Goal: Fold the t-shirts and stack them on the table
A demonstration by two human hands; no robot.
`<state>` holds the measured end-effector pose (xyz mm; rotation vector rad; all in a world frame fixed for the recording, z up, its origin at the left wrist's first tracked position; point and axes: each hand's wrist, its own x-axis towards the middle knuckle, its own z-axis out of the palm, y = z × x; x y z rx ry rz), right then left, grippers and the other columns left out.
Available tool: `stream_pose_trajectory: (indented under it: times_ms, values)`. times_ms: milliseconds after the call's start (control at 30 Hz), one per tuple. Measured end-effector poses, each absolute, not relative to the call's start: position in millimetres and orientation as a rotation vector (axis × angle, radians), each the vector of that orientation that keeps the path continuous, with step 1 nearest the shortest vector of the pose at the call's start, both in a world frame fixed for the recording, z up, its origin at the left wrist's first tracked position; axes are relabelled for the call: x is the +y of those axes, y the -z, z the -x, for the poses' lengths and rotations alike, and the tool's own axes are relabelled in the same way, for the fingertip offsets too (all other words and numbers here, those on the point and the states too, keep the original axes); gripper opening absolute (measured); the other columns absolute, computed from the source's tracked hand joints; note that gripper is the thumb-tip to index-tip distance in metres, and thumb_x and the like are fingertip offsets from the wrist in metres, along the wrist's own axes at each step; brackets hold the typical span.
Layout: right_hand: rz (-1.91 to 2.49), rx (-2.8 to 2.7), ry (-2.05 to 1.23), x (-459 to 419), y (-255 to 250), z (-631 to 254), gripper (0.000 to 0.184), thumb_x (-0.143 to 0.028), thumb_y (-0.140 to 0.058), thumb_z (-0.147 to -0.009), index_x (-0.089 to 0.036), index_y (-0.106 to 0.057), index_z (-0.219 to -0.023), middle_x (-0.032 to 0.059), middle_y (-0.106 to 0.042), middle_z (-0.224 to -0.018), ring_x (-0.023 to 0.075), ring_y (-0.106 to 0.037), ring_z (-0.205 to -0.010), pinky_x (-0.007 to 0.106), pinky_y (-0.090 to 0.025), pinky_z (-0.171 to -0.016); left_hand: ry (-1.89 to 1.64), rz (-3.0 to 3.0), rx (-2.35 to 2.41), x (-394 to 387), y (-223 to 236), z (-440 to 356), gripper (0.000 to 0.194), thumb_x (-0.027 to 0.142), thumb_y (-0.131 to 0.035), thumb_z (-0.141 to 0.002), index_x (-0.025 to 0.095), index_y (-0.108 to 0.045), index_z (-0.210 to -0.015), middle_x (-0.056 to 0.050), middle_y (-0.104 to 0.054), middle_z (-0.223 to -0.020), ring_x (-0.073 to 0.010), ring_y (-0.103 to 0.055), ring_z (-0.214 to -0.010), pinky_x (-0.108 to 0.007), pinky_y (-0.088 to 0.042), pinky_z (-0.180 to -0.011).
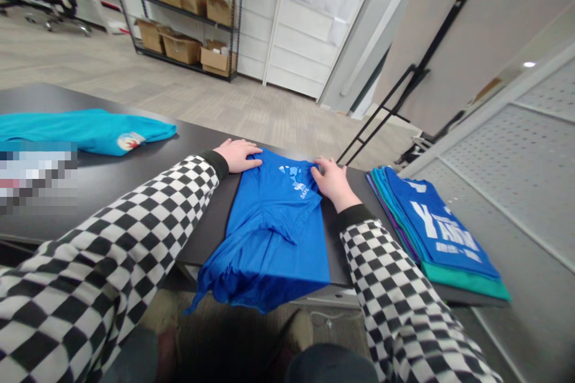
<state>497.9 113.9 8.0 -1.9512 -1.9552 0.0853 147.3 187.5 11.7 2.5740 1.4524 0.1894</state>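
A blue T-shirt (278,251) lies partly folded on the dark table in front of me, a light-blue print and white letters near its far end. One sleeve is folded across its middle, and its near end hangs over the table's front edge. My left hand (238,154) rests on the far left corner, its fingers stretched out and its thumb on the cloth. At the far right corner, my right hand (333,182) touches the shirt's edge with bent fingers apart. The undersides of both hands are hidden.
To the right is a stack of folded shirts (444,227), a blue one with white letters on top. A turquoise shirt (85,128) lies on the table (148,173) at left, beside a pixelated patch. Behind stand shelves with cardboard boxes (179,48); a perforated panel (516,173) borders the right side.
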Motion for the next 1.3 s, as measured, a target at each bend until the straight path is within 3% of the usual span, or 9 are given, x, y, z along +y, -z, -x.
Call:
stream_pose_trajectory:
  times_ms: [167,300,467,733,867,967,1100,1167,1300]
  values:
    - [2.113,-2.043,-0.261,115,-3,-501,0.06,-0.05,-0.043,-0.117,-0.028,-0.054,-0.173,0.0074,-0.037,-0.187,0.0502,-0.018,-0.176,0.089,-0.004,-0.134,-0.2,-2.561,1.457,190,-10,-145,0.078,0.075,-0.048,-0.108,0.035,-0.053,-0.174,-0.008,-0.044,-0.184,-0.0418,-0.034,-0.172,-0.072,-0.021,-0.138]
    - [2.121,-2.002,-0.248,113,-1,-509,0.073,-0.062,-0.048,-0.115,-0.026,-0.044,-0.178,0.0121,-0.031,-0.189,0.0506,-0.018,-0.176,0.086,-0.005,-0.136,-0.312,-2.593,1.422,194,-10,-140,0.075,0.068,-0.051,-0.107,0.027,-0.058,-0.17,-0.012,-0.057,-0.175,-0.036,-0.049,-0.164,-0.059,-0.033,-0.136]
    - [2.107,-1.929,-0.218,113,-2,-514,0.061,-0.062,-0.051,-0.114,-0.025,-0.059,-0.162,0.0172,-0.052,-0.178,0.0495,-0.03,-0.173,0.087,-0.01,-0.134,-0.412,-2.646,1.428,199,-8,-135,0.056,0.051,-0.052,-0.107,0.025,-0.075,-0.151,-0.01,-0.073,-0.158,-0.0324,-0.065,-0.148,-0.049,-0.046,-0.128]
    - [2.181,-1.874,-0.225,113,-4,-516,0.052,-0.059,-0.06,-0.111,-0.026,-0.069,-0.149,0.0157,-0.061,-0.17,0.0504,-0.03,-0.172,0.088,-0.009,-0.133,-0.372,-2.506,1.626,201,-8,-127,0.058,0.056,-0.057,-0.106,0.027,-0.072,-0.154,-0.012,-0.068,-0.165,-0.0396,-0.06,-0.154,-0.065,-0.041,-0.131]
    - [2.174,-1.875,-0.221,113,-4,-518,0.047,-0.059,-0.06,-0.111,-0.027,-0.072,-0.142,0.0149,-0.065,-0.166,0.0498,-0.033,-0.172,0.088,-0.01,-0.133,-0.362,-2.476,1.646,200,-10,-123,0.054,0.054,-0.058,-0.105,0.028,-0.075,-0.15,-0.011,-0.07,-0.162,-0.0395,-0.062,-0.152,-0.065,-0.041,-0.131]
    - [2.168,-1.875,-0.223,114,-4,-518,0.045,-0.059,-0.061,-0.111,-0.026,-0.073,-0.139,0.0143,-0.067,-0.164,0.0507,-0.033,-0.171,0.088,-0.01,-0.132,-0.377,-2.489,1.641,199,-10,-124,0.055,0.052,-0.056,-0.106,0.027,-0.075,-0.151,-0.009,-0.071,-0.161,-0.0369,-0.063,-0.152,-0.059,-0.042,-0.132]
    - [2.155,-1.876,-0.229,113,-4,-517,0.044,-0.06,-0.058,-0.112,-0.026,-0.074,-0.134,0.0136,-0.068,-0.163,0.0506,-0.034,-0.171,0.089,-0.008,-0.132,-0.467,-2.558,1.543,196,-11,-133,0.058,0.051,-0.051,-0.107,0.023,-0.074,-0.153,-0.009,-0.073,-0.158,-0.0294,-0.066,-0.149,-0.04,-0.046,-0.13]
    - [2.149,-1.868,-0.23,113,-5,-515,0.044,-0.061,-0.053,-0.114,-0.027,-0.074,-0.131,0.0137,-0.07,-0.16,0.049,-0.036,-0.17,0.089,-0.008,-0.132,-0.487,-2.603,1.473,193,-10,-138,0.06,0.052,-0.051,-0.107,0.02,-0.073,-0.153,-0.01,-0.073,-0.157,-0.0281,-0.067,-0.148,-0.036,-0.046,-0.128]
    - [2.153,-1.863,-0.228,111,-8,-512,0.044,-0.062,-0.055,-0.113,-0.027,-0.073,-0.132,0.0135,-0.069,-0.161,0.0481,-0.035,-0.17,0.087,-0.008,-0.133,-0.358,-2.625,1.479,187,-8,-145,0.074,0.066,-0.053,-0.105,0.02,-0.067,-0.161,-0.013,-0.065,-0.167,-0.0343,-0.057,-0.157,-0.049,-0.041,-0.133]
